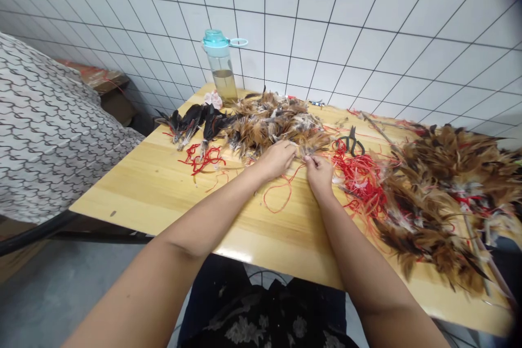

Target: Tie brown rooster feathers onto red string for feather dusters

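My left hand (280, 159) is closed, its fingers curled at the near edge of a pile of brown and white feathers (261, 125); what it grips is hidden. My right hand (319, 172) pinches close beside it, thumb against forefinger, where a thin red string (278, 211) runs up to the fingertips. That string lies in a loose loop on the table below the hands. A small tuft of brown feathers (317, 142) shows just beyond the fingers; I cannot tell whether it is held. Black-handled scissors (351, 141) lie beyond my right hand.
Tangled red strings (365, 182) and large brown feather bunches (440, 201) cover the right side of the wooden table (163, 190). Black feather bunches (196, 122) and more red string (202, 159) lie left. A water bottle (222, 68) stands near the tiled wall. Patterned cloth (53, 136) hangs at left.
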`<state>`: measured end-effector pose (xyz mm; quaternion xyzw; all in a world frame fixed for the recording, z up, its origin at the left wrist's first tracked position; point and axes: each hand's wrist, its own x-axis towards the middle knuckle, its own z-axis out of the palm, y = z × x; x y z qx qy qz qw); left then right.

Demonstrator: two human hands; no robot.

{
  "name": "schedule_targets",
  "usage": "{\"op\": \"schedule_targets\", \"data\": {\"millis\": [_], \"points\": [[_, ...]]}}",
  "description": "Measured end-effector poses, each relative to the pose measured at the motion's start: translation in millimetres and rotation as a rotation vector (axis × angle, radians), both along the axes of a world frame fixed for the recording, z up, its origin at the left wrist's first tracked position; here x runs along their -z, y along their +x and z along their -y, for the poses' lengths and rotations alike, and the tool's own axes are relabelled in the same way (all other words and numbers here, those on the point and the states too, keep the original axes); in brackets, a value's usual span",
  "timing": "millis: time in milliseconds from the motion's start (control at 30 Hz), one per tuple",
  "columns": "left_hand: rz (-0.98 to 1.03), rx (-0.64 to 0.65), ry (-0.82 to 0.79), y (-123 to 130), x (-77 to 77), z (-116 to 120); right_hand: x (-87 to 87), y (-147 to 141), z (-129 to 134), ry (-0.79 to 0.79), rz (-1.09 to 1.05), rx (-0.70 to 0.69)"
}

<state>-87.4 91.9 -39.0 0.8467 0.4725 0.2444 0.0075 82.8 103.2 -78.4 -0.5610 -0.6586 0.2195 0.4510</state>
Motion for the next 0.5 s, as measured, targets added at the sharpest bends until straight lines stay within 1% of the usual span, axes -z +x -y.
{"op": "schedule_targets", "data": {"millis": [100,200,367,500], "points": [[-0.097,-0.064,0.070,0,-2.9,2,-0.3,0,0,-0.025,-0.003,-0.005],[-0.181,-0.105,0.127,0,-6.2,5,-0.6,0,-1,-0.056,-0.050,-0.043],[-0.242,-0.113,0.128,3,-10.7,10,-1.8,0,-2,-0.067,-0.100,-0.087],[-0.285,-0.126,0.129,7,-13.3,13,-1.8,0,-3,-0.139,-0.180,-0.086]]}}
